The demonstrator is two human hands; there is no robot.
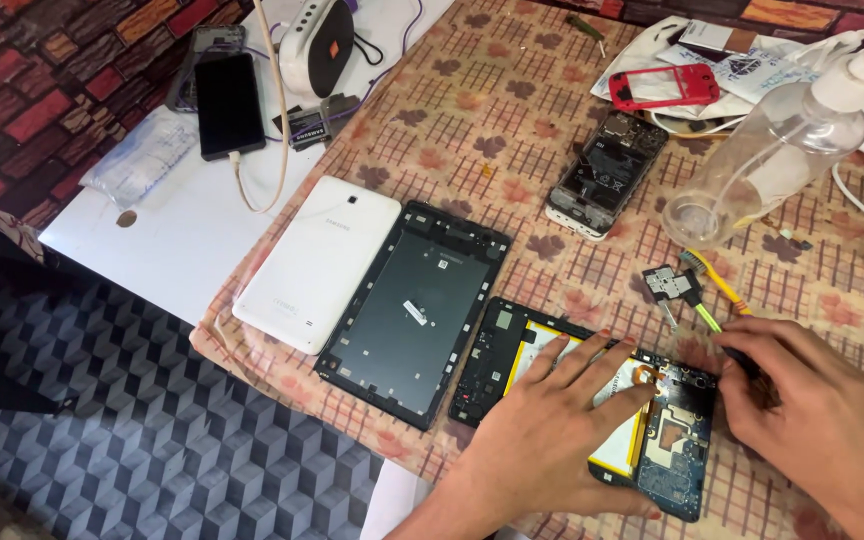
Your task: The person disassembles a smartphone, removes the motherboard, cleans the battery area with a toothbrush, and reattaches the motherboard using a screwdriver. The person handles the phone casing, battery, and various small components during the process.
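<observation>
Checked cloth covers the desk (512,130) where the opened tablet (592,400) lies. My left hand (552,430) presses flat, fingers spread, on its battery (562,375); my right hand (822,420) grips a dark tool (737,360) at the board edge. A slip could, I think, gouge the circuit board or puncture the battery.

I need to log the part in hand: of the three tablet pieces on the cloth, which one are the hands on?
The opened tablet body with the yellow-edged battery and blue circuit board, nearest the person. The left hand presses on it; the white back cover and black frame lie untouched.
</observation>
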